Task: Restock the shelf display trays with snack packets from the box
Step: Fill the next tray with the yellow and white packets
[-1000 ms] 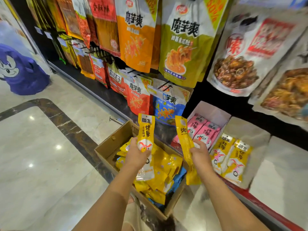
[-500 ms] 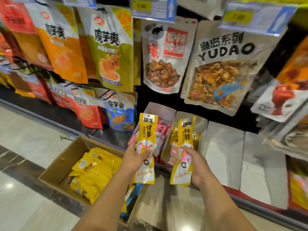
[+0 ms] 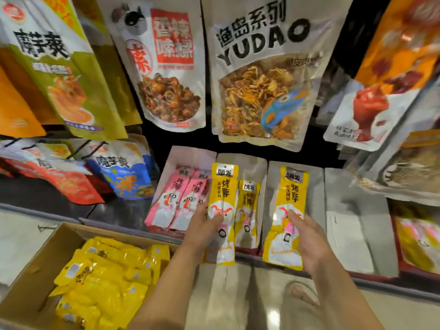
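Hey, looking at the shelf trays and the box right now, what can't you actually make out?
- Head view: how many packets fill the box; they are piled, and the left forearm and bottom edge cut them off.
- Head view: most of the third tray, behind the right hand and its yellow packet.
- Head view: far-right tray, blurred, cut by the edge.
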The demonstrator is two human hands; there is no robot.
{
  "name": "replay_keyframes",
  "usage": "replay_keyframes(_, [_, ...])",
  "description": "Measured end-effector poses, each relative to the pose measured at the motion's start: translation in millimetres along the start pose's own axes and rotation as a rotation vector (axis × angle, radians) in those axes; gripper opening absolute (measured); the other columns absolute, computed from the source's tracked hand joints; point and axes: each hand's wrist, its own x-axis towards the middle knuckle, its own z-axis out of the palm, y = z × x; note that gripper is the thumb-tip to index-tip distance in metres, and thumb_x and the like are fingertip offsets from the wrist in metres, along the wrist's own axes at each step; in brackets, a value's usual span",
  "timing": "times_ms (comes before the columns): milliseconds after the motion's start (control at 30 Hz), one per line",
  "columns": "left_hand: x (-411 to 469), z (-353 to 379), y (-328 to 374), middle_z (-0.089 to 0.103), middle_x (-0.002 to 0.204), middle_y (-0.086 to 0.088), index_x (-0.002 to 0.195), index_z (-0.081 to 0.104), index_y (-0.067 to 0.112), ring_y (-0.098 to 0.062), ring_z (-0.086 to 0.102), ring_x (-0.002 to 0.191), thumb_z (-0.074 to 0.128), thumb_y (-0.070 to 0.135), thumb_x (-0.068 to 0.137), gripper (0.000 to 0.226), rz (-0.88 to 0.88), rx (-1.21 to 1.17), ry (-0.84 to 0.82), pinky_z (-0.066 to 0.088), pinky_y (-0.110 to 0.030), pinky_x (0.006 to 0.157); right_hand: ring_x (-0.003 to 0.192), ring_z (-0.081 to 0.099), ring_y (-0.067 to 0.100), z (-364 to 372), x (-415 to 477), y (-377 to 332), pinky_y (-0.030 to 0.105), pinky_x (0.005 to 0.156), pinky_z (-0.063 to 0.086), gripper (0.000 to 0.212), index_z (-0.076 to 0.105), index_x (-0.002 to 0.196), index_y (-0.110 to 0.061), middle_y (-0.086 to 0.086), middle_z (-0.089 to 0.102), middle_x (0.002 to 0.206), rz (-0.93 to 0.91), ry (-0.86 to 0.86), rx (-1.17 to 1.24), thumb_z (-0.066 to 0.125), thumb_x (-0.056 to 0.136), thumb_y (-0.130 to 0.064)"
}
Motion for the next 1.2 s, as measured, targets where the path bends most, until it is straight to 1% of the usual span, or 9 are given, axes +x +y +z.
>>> replay_keyframes(100, [25.4,18.9,-7.5,0.076,0.093,0.001,0.095,0.069,0.019,-0.021,0.072,0.092,0.069,0.026,0.074,0.022,-0.042,0.084,0.016,0.057,-0.047,0.088,0.061,0.074,0.021,-11.7,10.4,-0.5,0.030,0.044,0.055,0.022,0.069,0.115,-0.016,0.007,0.077,0.084,0.018,0.000,0.041,0.061,0.098,-0.028])
replay_keyframes(233, [53.3,45.8,-15.6,0.070,0.077,0.003,0.082,0.065,0.019,-0.014,0.064,0.070,0.064,0.012,0.089,0.010,-0.086,0.146,0.020,0.049,-0.025,0.064,0.063,0.074,0.022,-26.1,25.1,0.4,0.030,0.047,0.056,0.023,0.069,0.116,-0.012,0.010,0.077,0.086,0.018,-0.002,0.077,0.059,0.099,-0.024])
replay_keyframes(333, [71.9,62.5,-25.6,0.068,0.089,-0.006,0.099,0.063,0.015,-0.019,0.063,0.075,0.063,0.015,0.091,0.008,-0.155,0.180,0.018,0.051,-0.032,0.070,0.071,0.076,0.024,-32.8,39.0,4.3,0.034,0.052,0.058,0.026,0.068,0.121,-0.014,0.016,0.075,0.106,0.049,0.030,0.114,0.060,0.099,-0.025])
replay_keyframes(500, [93.4,82.6,-44.5,0.071,0.105,-0.013,0.105,0.065,0.021,-0.029,0.069,0.093,0.064,0.020,0.091,0.014,-0.196,0.205,0.019,0.057,-0.048,0.085,0.056,0.073,0.017,-37.6,57.2,8.0,0.027,0.041,0.052,0.020,0.068,0.114,-0.015,0.003,0.076,0.075,0.054,0.069,0.101,0.061,0.098,-0.025])
replay_keyframes(633, [99.3,93.1,-58.3,0.070,0.102,-0.003,0.117,0.066,0.007,-0.021,0.066,0.097,0.065,0.015,0.092,0.027,-0.144,0.348,0.040,0.050,-0.016,0.070,0.068,0.076,0.020,-38.6,67.0,12.9,0.029,0.045,0.055,0.024,0.069,0.116,-0.020,0.005,0.079,0.088,0.055,0.065,0.111,0.064,0.096,-0.031])
replay_keyframes(800, [99.2,101.3,-63.5,0.065,0.079,-0.003,0.093,0.068,0.009,-0.021,0.060,0.076,0.070,0.021,0.088,0.013,-0.055,0.582,0.104,0.045,-0.025,0.062,0.088,0.076,0.026,-35.1,70.9,18.4,0.040,0.065,0.061,0.025,0.069,0.117,-0.026,0.007,0.078,0.103,0.049,0.039,0.101,0.066,0.094,-0.034])
replay_keyframes(933, [101.2,99.8,-61.4,0.062,0.107,-0.008,0.110,0.068,0.014,-0.026,0.061,0.101,0.078,0.036,0.080,0.039,-0.001,0.805,0.114,0.052,-0.036,0.085,0.094,0.075,0.030,-30.4,67.8,21.4,0.057,0.088,0.056,0.027,0.070,0.117,-0.029,0.009,0.077,0.105,0.063,0.042,0.074,0.068,0.092,-0.038])
replay_keyframes(1000, [97.9,94.1,-56.0,0.056,0.121,-0.008,0.126,0.061,0.015,-0.027,0.058,0.111,0.078,0.040,0.079,0.056,-0.007,0.787,0.101,0.050,-0.038,0.092,0.091,0.076,0.029,-27.2,64.9,20.0,0.052,0.080,0.060,0.026,0.070,0.117,-0.029,0.009,0.077,0.104,0.068,0.026,0.093,0.067,0.093,-0.036])
replay_keyframes(1200, [80.6,49.1,-31.2,0.056,0.115,0.001,0.121,0.063,0.022,-0.016,0.058,0.097,0.064,0.036,0.092,0.032,0.241,0.690,0.282,0.051,-0.031,0.086,0.072,0.076,0.021,-4.9,59.2,14.9,0.031,0.052,0.057,0.014,0.073,0.105,-0.021,0.006,0.078,0.092,0.066,-0.042,0.215,0.062,0.096,-0.021])
